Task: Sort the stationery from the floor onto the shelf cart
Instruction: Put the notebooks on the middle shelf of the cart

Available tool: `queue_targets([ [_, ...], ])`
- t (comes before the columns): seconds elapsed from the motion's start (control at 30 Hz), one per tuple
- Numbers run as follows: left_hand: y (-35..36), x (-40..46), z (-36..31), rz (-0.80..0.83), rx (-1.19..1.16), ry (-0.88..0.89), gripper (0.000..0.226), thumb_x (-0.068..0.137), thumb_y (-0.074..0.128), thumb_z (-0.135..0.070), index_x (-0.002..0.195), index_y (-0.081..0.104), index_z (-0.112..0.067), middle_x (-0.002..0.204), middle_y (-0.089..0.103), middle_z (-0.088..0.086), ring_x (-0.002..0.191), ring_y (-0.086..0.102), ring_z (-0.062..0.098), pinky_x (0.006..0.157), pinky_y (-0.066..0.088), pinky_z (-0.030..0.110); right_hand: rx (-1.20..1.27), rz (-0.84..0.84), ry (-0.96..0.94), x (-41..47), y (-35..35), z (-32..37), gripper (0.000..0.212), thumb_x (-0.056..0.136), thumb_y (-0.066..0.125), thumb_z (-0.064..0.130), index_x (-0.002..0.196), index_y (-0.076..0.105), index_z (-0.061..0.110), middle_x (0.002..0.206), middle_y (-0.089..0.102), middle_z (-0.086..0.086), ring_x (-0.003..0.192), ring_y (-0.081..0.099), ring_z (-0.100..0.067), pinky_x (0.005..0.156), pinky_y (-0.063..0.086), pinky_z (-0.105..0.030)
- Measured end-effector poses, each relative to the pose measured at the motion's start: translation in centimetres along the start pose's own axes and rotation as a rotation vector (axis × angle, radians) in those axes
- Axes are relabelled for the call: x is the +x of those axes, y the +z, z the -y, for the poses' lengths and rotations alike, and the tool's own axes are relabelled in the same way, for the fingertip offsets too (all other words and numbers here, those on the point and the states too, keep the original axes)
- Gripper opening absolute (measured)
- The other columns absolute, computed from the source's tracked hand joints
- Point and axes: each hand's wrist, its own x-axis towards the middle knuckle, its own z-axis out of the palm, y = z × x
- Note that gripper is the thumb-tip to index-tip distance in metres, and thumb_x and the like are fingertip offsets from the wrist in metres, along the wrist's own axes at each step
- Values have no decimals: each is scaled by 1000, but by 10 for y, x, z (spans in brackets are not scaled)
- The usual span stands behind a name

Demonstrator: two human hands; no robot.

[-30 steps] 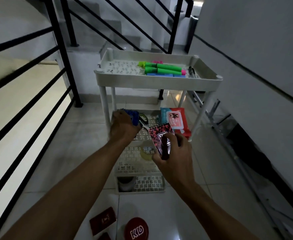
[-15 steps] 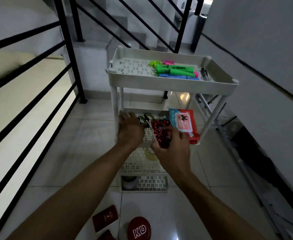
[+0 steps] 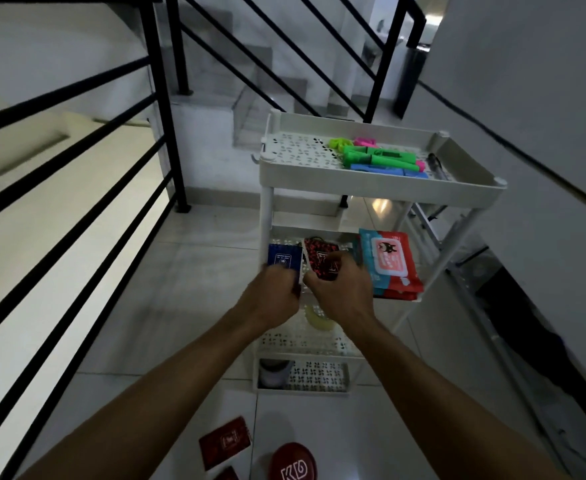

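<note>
- Our left hand [image 3: 274, 293] holds a small blue box [image 3: 284, 262], with the fingers curled round its near end.
- Our right hand [image 3: 340, 288] holds a small red and black box [image 3: 322, 258], pinching it at the near end.
- The two boxes sit side by side, blue on the left, over the middle shelf of the white cart [image 3: 381, 190]. We cannot tell if they rest on the shelf.
- Just to the right of the boxes, on the same shelf, lies a red and blue pack of wipes [image 3: 390, 263].
- Under our hands we see a yellowish roll of tape [image 3: 319, 320] on a lower shelf.
- At the bottom left of the cart sits a dark round thing [image 3: 274, 370]. It is too dim to say what it is.
- On the top shelf lie green markers [image 3: 378, 157], a blue marker [image 3: 388, 169], something pink [image 3: 366, 142] and a dark pen [image 3: 435, 162] at the far right.
- On the floor near us lie a dark red card box [image 3: 225, 441] and a round red lid [image 3: 293, 462] with white letters.
- Black railings [image 3: 166, 98] stand to the left, and stairs [image 3: 256, 64] go up behind the cart.
- A grey wall [image 3: 527, 98] runs along the right.
</note>
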Motion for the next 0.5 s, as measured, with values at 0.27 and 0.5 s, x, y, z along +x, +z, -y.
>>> queue_targets([
  [0.27, -28, -65, 77, -325, 77, -30, 17, 80, 64, -21, 96, 69, -16, 92, 66, -4, 78, 62, 14, 65, 44, 23, -171, 102, 97, 31, 64, 6, 65, 73, 75, 44, 128, 51, 18, 126, 51, -15, 112, 52, -31, 94, 49, -42],
  [0.5, -33, -81, 109, -393, 205, -145, 53, 79, 56, -42, 125, 58, -16, 118, 63, 4, 103, 60, 25, 86, 46, 38, -280, 188, 29, 41, 87, 6, 55, 88, 59, 53, 133, 53, 22, 147, 35, -16, 132, 36, -35, 107, 39, -43],
])
